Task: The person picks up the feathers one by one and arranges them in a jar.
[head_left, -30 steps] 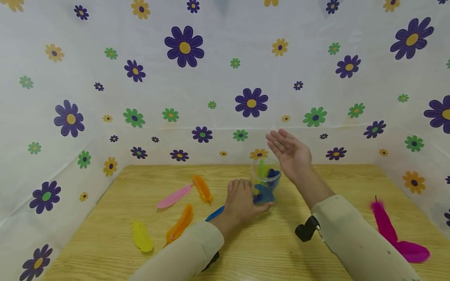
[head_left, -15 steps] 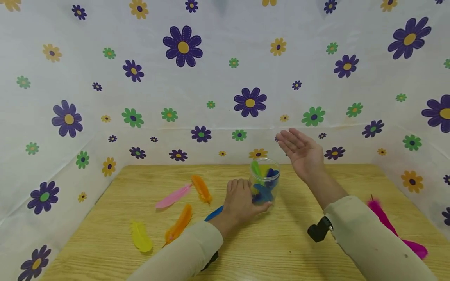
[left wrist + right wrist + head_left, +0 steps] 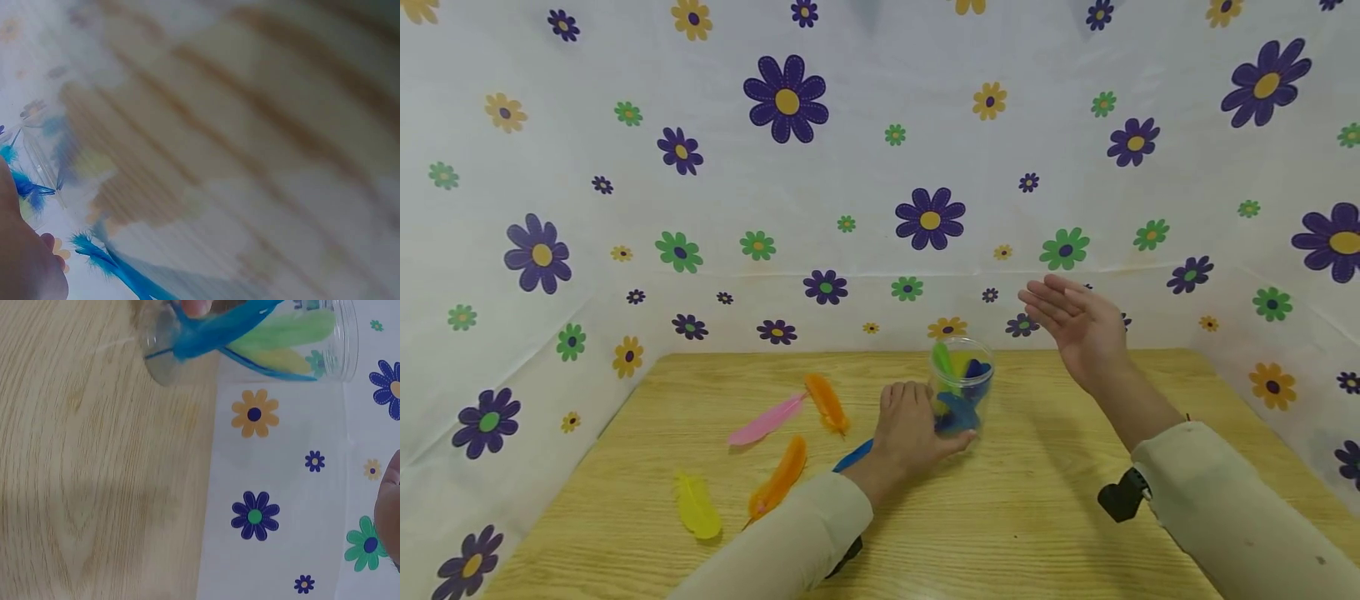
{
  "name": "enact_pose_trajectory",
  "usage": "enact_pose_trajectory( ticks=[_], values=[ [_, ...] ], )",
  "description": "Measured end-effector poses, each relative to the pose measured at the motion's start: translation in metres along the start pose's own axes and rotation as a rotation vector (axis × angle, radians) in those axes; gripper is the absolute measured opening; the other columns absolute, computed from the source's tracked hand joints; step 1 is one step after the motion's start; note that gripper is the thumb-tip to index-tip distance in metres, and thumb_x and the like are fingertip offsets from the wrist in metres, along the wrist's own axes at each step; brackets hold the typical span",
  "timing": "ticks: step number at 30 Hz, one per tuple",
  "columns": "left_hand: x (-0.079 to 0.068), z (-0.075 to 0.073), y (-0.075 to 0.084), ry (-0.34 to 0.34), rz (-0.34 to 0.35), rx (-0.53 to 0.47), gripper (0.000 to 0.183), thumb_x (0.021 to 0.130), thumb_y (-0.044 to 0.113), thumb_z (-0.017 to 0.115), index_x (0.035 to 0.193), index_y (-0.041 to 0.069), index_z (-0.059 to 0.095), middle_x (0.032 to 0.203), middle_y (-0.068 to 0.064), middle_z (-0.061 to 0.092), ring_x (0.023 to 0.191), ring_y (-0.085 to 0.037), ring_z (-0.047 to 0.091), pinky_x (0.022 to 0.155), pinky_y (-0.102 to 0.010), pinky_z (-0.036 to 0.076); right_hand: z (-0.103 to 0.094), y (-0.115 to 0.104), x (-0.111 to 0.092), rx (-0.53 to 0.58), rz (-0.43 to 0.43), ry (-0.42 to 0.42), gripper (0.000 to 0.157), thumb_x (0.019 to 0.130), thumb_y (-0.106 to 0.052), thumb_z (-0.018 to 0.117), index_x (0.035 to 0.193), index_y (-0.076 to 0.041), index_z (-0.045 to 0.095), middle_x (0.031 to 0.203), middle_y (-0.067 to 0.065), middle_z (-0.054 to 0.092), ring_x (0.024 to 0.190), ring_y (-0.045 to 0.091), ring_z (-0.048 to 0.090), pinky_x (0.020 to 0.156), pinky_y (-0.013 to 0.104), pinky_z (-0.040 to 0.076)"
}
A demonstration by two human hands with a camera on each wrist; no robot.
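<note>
A clear plastic jar (image 3: 984, 400) stands upright toward the back of the table, with blue, dark blue, green and yellow feathers inside. My left hand (image 3: 906, 433) holds its left side, the thumb reaching across the front near the base. In the right wrist view the jar (image 3: 345, 344) and a fingertip against it appear at the top. My right hand (image 3: 1086, 337) is raised to the right of the jar, fingers straight, touching nothing. A blue feather (image 3: 854, 456) lies partly behind my left wrist; the left wrist view also shows a blue feather (image 3: 128, 275).
Left of the jar on the wooden table (image 3: 970, 533) lie a pink feather (image 3: 766, 421), an orange feather (image 3: 827, 403), a second orange feather (image 3: 781, 479) and a yellow feather (image 3: 697, 507). A white flowered cloth (image 3: 850, 175) encloses the back and sides.
My right hand has moved right, away from the jar. Its sleeve now covers the magenta feathers on the right. The left hand stays at the jar.
</note>
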State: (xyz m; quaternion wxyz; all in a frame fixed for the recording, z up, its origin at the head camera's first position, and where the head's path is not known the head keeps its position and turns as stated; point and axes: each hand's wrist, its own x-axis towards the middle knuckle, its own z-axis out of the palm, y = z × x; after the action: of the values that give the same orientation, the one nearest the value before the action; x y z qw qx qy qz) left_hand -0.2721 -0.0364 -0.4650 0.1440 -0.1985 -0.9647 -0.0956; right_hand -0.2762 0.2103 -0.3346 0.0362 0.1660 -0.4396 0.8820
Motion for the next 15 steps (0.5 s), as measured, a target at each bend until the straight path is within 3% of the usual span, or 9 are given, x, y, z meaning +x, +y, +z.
enact_pose_trajectory(
  ticks=[7, 12, 15],
  values=[
    [0.000, 0.000, -0.001, 0.006, 0.009, -0.020, 0.082, 0.080, 0.084, 0.050, 0.110, 0.007, 0.051, 0.098, -0.003, 0.050, 0.094, -0.021, 0.040, 0.090, -0.037, 0.029, -0.010, -0.012, -0.004, -0.103, -0.082, -0.025, 0.029, 0.107, -0.008, 0.038, 0.121, -0.002, 0.063, 0.120, 0.010, 0.072, 0.111, 0.022, 0.070, 0.098, 0.030, 0.050],
    [0.000, 0.000, -0.001, 0.013, 0.009, -0.017, 0.083, 0.080, 0.084, 0.049, 0.111, 0.007, 0.052, 0.099, -0.004, 0.051, 0.095, -0.021, 0.040, 0.092, -0.037, 0.030, -0.016, -0.018, -0.008, -0.270, -0.163, 0.001, 0.028, 0.105, -0.005, 0.042, 0.122, -0.005, 0.065, 0.121, 0.005, 0.072, 0.110, 0.015, 0.069, 0.097, 0.024, 0.051],
    [0.000, -0.001, 0.000, 0.006, 0.005, -0.022, 0.083, 0.080, 0.084, 0.049, 0.111, 0.007, 0.052, 0.100, -0.003, 0.051, 0.095, -0.021, 0.040, 0.092, -0.037, 0.030, -0.022, -0.021, -0.011, -0.370, -0.206, 0.016, 0.030, 0.105, -0.004, 0.043, 0.129, 0.002, 0.061, 0.120, 0.001, 0.072, 0.110, 0.012, 0.069, 0.095, 0.021, 0.051]
  ],
)
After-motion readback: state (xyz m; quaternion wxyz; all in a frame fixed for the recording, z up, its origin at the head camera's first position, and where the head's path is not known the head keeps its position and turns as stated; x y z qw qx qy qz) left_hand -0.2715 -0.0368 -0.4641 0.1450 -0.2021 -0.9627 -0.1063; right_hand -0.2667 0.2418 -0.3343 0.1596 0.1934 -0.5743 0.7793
